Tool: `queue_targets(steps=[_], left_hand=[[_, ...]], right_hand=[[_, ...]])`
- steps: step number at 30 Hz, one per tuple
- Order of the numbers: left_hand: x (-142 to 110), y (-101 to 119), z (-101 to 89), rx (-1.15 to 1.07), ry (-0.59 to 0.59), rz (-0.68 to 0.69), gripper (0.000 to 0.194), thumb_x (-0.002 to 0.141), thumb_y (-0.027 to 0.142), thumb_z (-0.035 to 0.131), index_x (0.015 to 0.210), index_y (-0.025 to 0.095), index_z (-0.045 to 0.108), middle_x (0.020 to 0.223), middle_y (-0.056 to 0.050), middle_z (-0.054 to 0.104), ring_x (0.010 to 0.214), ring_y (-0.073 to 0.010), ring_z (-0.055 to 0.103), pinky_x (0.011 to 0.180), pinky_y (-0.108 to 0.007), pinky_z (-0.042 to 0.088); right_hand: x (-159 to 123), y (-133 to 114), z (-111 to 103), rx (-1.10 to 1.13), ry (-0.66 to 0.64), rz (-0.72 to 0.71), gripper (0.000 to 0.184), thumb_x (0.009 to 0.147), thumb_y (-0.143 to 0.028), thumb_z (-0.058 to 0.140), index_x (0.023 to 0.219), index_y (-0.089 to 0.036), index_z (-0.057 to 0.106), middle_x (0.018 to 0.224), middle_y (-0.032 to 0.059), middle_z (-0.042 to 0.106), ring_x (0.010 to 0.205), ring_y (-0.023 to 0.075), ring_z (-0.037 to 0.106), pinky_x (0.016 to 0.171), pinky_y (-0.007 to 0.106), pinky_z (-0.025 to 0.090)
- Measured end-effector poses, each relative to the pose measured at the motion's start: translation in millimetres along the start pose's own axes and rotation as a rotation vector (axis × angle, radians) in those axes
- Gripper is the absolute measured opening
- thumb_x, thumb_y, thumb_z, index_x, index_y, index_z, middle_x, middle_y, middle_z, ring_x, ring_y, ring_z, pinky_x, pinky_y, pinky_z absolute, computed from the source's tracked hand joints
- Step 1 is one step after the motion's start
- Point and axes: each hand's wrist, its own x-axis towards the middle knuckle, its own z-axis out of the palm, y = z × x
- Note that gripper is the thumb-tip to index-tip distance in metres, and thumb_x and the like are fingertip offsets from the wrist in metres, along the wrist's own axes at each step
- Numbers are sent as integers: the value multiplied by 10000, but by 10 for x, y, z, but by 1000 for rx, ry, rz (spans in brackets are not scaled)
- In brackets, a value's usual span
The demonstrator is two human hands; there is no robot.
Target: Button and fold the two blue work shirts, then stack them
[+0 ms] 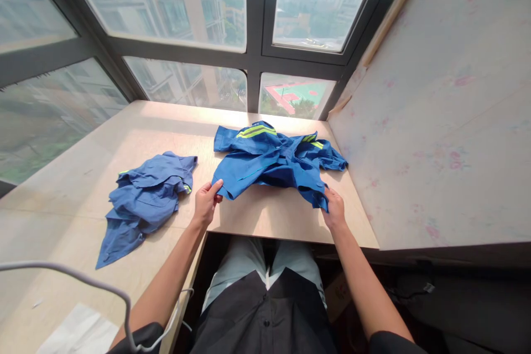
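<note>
A blue work shirt [265, 157] with yellow-green reflective stripes is spread across the wooden tabletop, its lower part lifted off the surface. My left hand [206, 202] pinches its lower left corner between thumb and fingers. At the opposite corner, my right hand [334, 206] grips the hem, with some fingers hidden by the cloth. The collar lies away from me, near the window. To the left rests a second crumpled blue garment [151, 196] with small yellow-green strips, touched by neither hand.
The light wooden tabletop [66, 177] ends at a front edge before my lap. Dark-framed windows [253, 55] stand behind it, and a flower-patterned wall [435, 121] borders the right. A grey cable [83, 276] and white paper [78, 332] are at lower left.
</note>
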Motion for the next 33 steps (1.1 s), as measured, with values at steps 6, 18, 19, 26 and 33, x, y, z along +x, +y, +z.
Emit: queue_targets(steps=[6,18,19,26,33], left_hand=[[98,364,-125,-124,385,187,355,579,332,763,722,183,475,507,97,419,408,-58,370,397,-191,277],[-116,10,-81,250,220,-51,418,650,399,647,1004,194,563,1118,-78,614,1053,-225,601,704,-295,489],[-141,-25,-72,279,232,-57,483,609,338,687,1052,205,548,1197,-85,589,1112,-235,581,721,-300,491],[-331,-227,-98,219,248,-231,579,584,310,816,1073,184,532,1144,-117,619,876,-205,644,654,-329,538],[-359,-45,-128,80,287,-222,332,539,115,675,831,167,526,630,8,582,506,-114,553,488,-227,470]], right_hand=[[297,-281,-275,125,325,-163,411,572,-447,806,767,-171,572,659,-47,572,599,109,534,523,220,437],[-64,-60,-442,-1094,78,-138,620,711,-538,654,1165,-130,548,1183,203,602,1133,359,582,948,466,464],[-139,-54,-414,-1148,124,-137,615,736,-545,627,1175,-124,538,1197,224,590,1152,373,572,946,471,462],[-521,99,-316,-1192,48,-135,377,820,-572,532,788,-199,576,827,144,651,868,307,637,776,390,477],[-276,-187,-648,-931,130,-190,368,716,-526,668,546,-234,522,566,56,577,631,238,579,606,340,435]])
